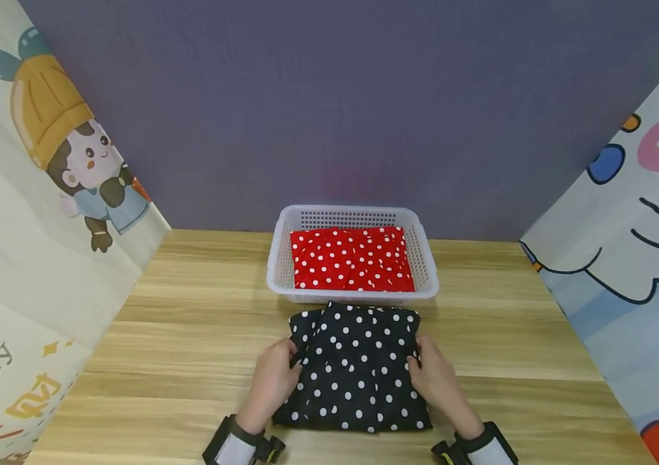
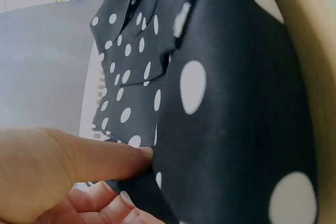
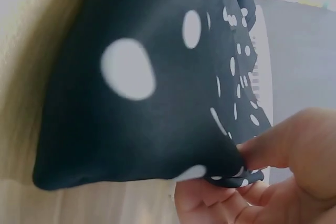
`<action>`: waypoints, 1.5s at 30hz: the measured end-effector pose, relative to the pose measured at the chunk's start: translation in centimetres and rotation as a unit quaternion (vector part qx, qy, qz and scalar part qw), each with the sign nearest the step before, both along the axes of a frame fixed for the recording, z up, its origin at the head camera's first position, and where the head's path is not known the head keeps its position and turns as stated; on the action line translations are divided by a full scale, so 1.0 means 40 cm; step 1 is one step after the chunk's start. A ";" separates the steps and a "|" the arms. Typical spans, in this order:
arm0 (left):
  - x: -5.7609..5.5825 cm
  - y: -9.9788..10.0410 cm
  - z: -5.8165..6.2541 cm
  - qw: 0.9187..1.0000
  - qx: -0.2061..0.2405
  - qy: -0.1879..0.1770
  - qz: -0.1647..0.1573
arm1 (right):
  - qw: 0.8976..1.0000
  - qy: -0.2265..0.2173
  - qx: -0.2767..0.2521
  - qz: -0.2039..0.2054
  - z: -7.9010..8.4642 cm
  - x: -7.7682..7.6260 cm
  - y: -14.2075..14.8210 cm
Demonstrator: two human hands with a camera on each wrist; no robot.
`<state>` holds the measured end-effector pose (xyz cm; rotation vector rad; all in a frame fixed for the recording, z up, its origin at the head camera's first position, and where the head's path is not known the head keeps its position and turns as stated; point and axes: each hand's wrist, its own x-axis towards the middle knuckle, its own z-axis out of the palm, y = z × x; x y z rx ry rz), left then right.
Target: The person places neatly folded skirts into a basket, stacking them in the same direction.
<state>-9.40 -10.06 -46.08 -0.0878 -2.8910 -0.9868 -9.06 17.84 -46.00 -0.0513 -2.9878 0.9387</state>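
A black cloth with white polka dots (image 1: 358, 368), folded into a rough rectangle, lies in front of the basket. My left hand (image 1: 277, 374) pinches its left edge between thumb and fingers; the left wrist view shows the thumb (image 2: 115, 156) pressed on the fabric. On the opposite side my right hand (image 1: 434, 374) pinches the right edge, and in the right wrist view its fingers (image 3: 205, 198) curl beneath the cloth. The far edge of the black cloth reaches the basket's near side. Inside the white plastic basket (image 1: 422, 258) rests a folded red cloth with white dots (image 1: 352, 261).
The basket stands at the back of the wooden table (image 1: 190, 323), close to a dark grey-blue upright panel (image 1: 335, 110). White curtains with cartoon prints, one on the left (image 1: 15, 226) and one on the right (image 1: 648, 245), border the table.
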 end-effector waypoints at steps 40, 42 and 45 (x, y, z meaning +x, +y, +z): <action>-0.119 0.013 0.150 0.995 0.021 0.101 0.014 | 0.990 0.136 -0.010 -0.018 0.140 -0.104 0.000; -0.130 0.012 0.161 0.995 0.029 0.097 0.011 | 0.990 0.141 -0.010 -0.017 0.149 -0.115 0.001; -0.147 0.013 0.174 0.995 0.032 0.095 0.007 | 0.988 0.155 -0.008 -0.011 0.163 -0.132 0.004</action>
